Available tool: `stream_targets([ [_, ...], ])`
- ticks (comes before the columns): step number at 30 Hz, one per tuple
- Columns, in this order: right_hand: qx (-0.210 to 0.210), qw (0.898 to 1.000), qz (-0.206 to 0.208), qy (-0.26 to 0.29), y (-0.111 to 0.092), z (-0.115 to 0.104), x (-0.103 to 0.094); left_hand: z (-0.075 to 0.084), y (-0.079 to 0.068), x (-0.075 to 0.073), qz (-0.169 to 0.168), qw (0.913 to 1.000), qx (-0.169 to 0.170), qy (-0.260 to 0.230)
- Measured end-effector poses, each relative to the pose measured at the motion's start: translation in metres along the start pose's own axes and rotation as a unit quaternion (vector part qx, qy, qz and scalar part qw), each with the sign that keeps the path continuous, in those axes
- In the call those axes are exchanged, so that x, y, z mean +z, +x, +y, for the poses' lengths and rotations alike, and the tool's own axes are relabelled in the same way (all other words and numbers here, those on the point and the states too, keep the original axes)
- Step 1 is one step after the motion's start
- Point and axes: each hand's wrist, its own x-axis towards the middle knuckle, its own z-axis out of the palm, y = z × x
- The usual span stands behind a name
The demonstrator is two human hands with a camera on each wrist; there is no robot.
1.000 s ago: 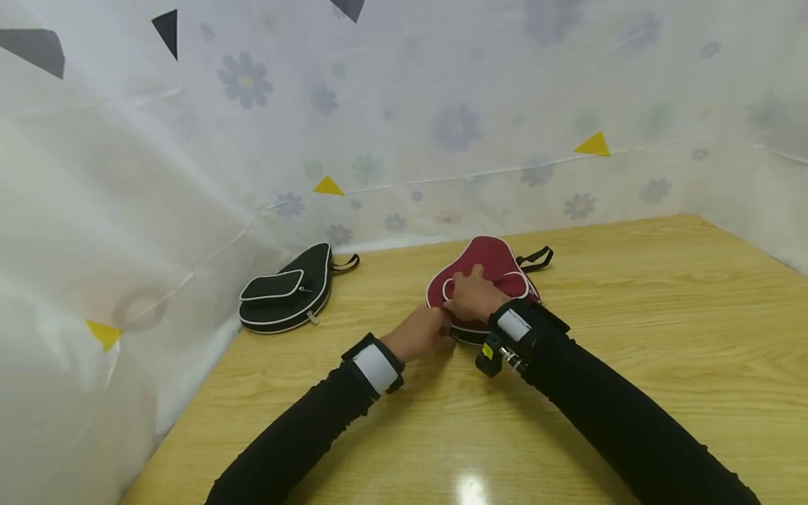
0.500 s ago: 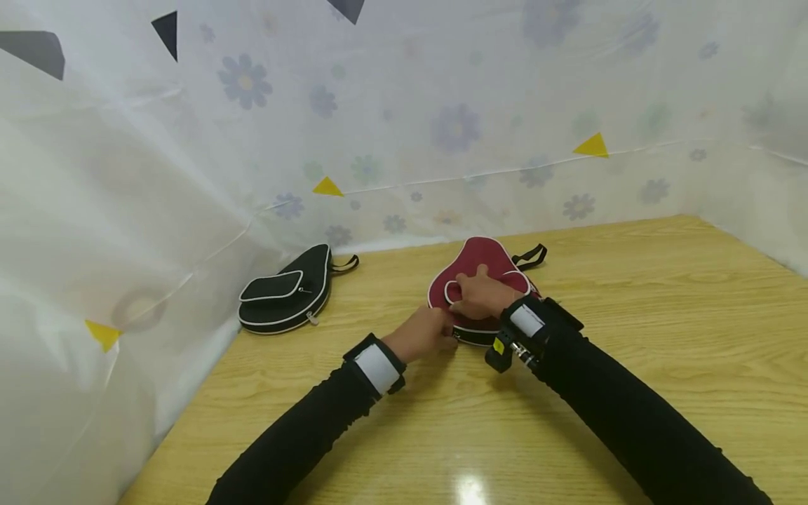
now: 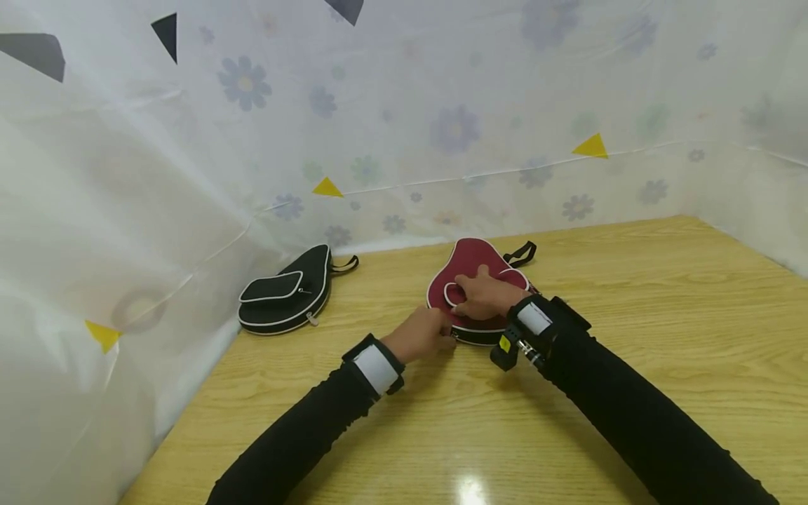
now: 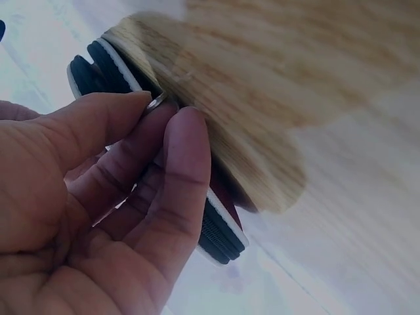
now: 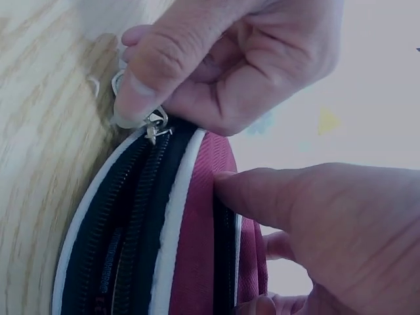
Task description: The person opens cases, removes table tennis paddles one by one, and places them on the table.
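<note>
A dark red table tennis paddle case point(image 3: 472, 258) with white piping lies at the back of the table. At its near edge, my left hand point(image 3: 419, 335) pinches the metal zipper pull point(image 5: 157, 119) between thumb and fingers. Behind the slider the zipper teeth point(image 5: 141, 190) stand apart, and the right wrist view shows a dark gap with blurred lettering inside. My right hand point(image 3: 487, 294) grips the case at its raised front pocket point(image 3: 514, 278), thumb pressed in beside the pocket seam. Its other fingers are partly hidden behind the pocket.
A black case point(image 3: 287, 291) of the same shape, with white piping and a pocket, lies to the left. The red case's black strap loop point(image 3: 521, 254) sticks out to its right. White patterned sheeting point(image 3: 404, 126) walls the wooden table point(image 3: 404, 428) at the back and sides.
The red case has turned slightly, its narrow end and strap shifting left. My right wrist has moved a little to the right, while the left hand stays nearly still at the zipper.
</note>
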Motion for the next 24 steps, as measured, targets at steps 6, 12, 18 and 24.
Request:
stream_targets([
  [6,0.033,0.997,0.063,0.019,-0.001,-0.013,0.011,0.0,-0.001,0.0,-0.002,1.0,-0.007,0.0],
  [12,0.058,0.992,0.116,0.007,-0.001,-0.027,0.022,-0.001,-0.003,0.001,0.001,0.9999,0.003,-0.011],
  [18,0.061,0.991,0.121,0.014,0.003,-0.03,0.022,-0.004,0.001,-0.001,-0.013,0.9994,-0.024,-0.022],
  [24,0.072,0.993,0.086,0.047,0.005,-0.028,0.02,-0.004,0.002,-0.001,-0.018,0.999,-0.036,-0.018],
])
